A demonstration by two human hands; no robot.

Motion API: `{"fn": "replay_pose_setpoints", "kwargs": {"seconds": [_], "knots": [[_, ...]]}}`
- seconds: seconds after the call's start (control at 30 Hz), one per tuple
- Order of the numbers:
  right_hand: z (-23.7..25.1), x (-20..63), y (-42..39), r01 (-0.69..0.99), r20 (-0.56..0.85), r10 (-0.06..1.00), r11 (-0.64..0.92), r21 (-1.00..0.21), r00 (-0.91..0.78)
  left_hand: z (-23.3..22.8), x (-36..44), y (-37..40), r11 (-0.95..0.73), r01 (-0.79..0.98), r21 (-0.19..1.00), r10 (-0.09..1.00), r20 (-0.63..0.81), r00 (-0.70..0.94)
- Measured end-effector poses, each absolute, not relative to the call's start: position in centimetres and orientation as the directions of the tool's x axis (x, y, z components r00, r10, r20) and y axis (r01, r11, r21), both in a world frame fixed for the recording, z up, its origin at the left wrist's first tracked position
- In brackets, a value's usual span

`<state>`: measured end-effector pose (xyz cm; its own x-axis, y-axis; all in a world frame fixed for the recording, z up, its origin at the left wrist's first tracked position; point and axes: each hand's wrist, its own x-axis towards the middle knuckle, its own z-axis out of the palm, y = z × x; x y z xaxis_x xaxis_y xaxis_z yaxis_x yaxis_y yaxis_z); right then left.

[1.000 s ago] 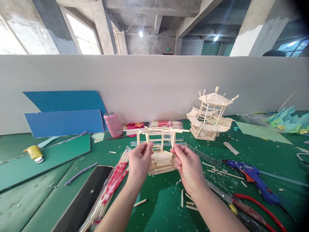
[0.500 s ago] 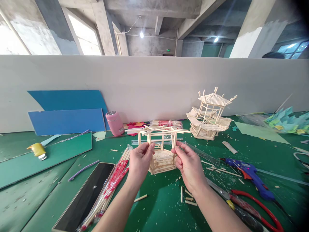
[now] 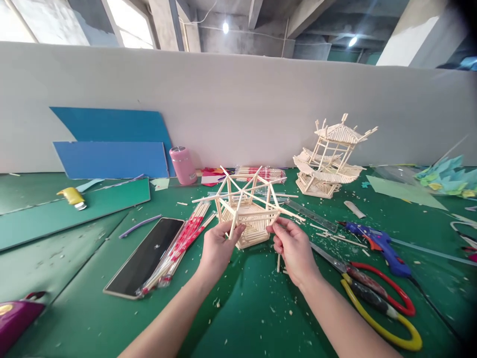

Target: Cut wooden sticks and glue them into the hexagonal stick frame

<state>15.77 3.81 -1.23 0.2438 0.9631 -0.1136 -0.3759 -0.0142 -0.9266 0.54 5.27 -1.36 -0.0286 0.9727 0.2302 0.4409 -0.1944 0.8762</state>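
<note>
A small pavilion frame of thin wooden sticks [image 3: 253, 211] is held between my two hands, over the green table. Its roof sticks fan out from a centre point, and its top is tipped toward me. My left hand [image 3: 220, 247] pinches the near left post between thumb and fingers. On the other side, my right hand [image 3: 292, 247] pinches the near right post. A finished-looking stick pagoda [image 3: 331, 159] with slatted roofs stands behind to the right.
To the right lie a blue glue gun [image 3: 383, 247], scissors with red and yellow handles [image 3: 376, 288] and a clear ruler [image 3: 313, 216]. Left are a phone [image 3: 147, 258], bagged sticks [image 3: 186, 238] and a yellow cutter [image 3: 72, 197]. A pink bottle [image 3: 183, 165] stands by the white partition [image 3: 238, 109].
Both hands have tilted the stick frame's top toward me, so the roof spokes show from above. The camera view has dipped lower, and a purple object has come into view at lower left.
</note>
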Motion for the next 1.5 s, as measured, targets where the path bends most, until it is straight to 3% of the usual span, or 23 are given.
{"fn": "replay_pose_setpoints", "kwargs": {"seconds": [0.4, 0.6, 0.73, 0.87, 1.07, 1.5], "knots": [[-2.5, 18.5, -1.3, -0.118, -0.071, 0.961, -0.040, -0.992, 0.269, -0.1, -4.1, 2.1, -0.324, 0.706, 0.630, 0.943, 0.273, 0.189], [-3.2, 19.4, -2.9, 0.242, -0.007, 0.982, -0.054, -0.969, 0.189, 0.2, -3.1, 3.8, -0.359, 0.681, 0.639, 0.933, 0.270, 0.238], [-2.4, 18.5, -0.5, 0.394, 0.140, 0.981, 0.078, -0.916, 0.132, 0.1, -1.8, 5.6, -0.400, 0.628, 0.667, 0.916, 0.283, 0.283], [-1.7, 17.5, 2.8, 0.447, 0.231, 0.968, 0.166, -0.879, 0.094, -0.2, -1.0, 5.9, -0.431, 0.592, 0.681, 0.901, 0.283, 0.329], [-2.2, 17.9, 6.1, 0.536, 0.291, 0.953, 0.201, -0.820, 0.088, -0.3, 1.0, 4.3, -0.390, 0.646, 0.656, 0.921, 0.288, 0.264], [-2.3, 18.6, 11.5, 0.612, 0.227, 0.973, 0.201, -0.765, -0.036, -0.5, 5.1, 5.0, -0.318, 0.736, 0.598, 0.937, 0.314, 0.150]]}}
